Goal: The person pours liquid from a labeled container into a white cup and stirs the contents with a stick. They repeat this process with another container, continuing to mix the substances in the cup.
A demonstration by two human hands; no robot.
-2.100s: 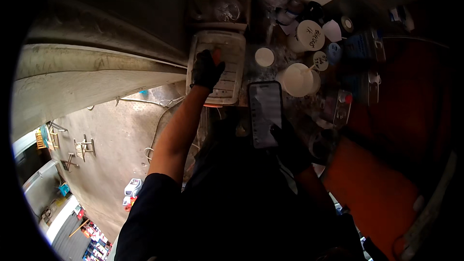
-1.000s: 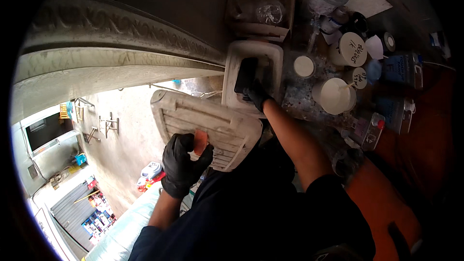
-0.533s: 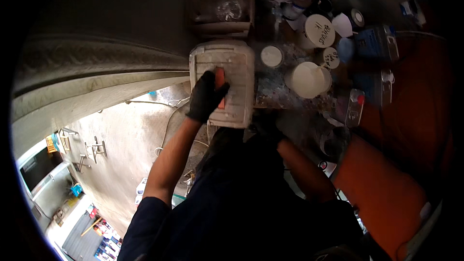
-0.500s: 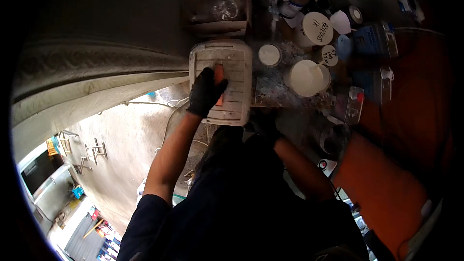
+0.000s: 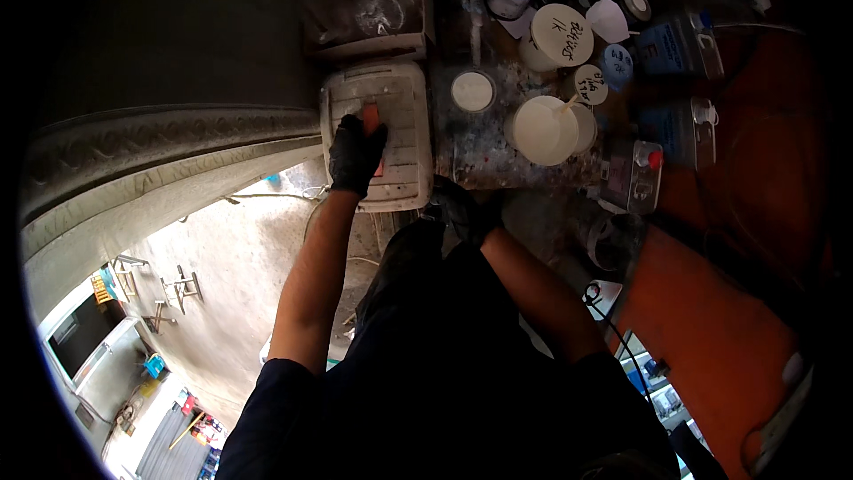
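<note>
A flat orange bar (image 5: 371, 114) lies lengthwise on the ribbed, stained whitish lid of a plastic bin (image 5: 404, 116). My left hand (image 5: 354, 158), in a black glove, is closed over the bar, with the thumb on its right side and the fingers on its left. Both ends of the bar stick out past the glove. My right hand (image 5: 464, 216), also black-gloved, is low by the bin's near right corner and the table's front edge. Shadow hides its fingers, so whether they hold anything does not show.
The paint-spattered table (image 5: 471, 156) carries a white round tub (image 5: 473, 91), a larger cream tub (image 5: 544, 132) with a stick and several lidded pots. Clear jugs (image 5: 633, 173) line its right side. A cardboard box (image 5: 378, 44) stands behind the bin; stools (image 5: 182, 289) are far left.
The whole view has shifted, so the bin and table appear farther left and higher. My left hand stays on the orange bar. More of my right hand shows beside the bin's corner.
</note>
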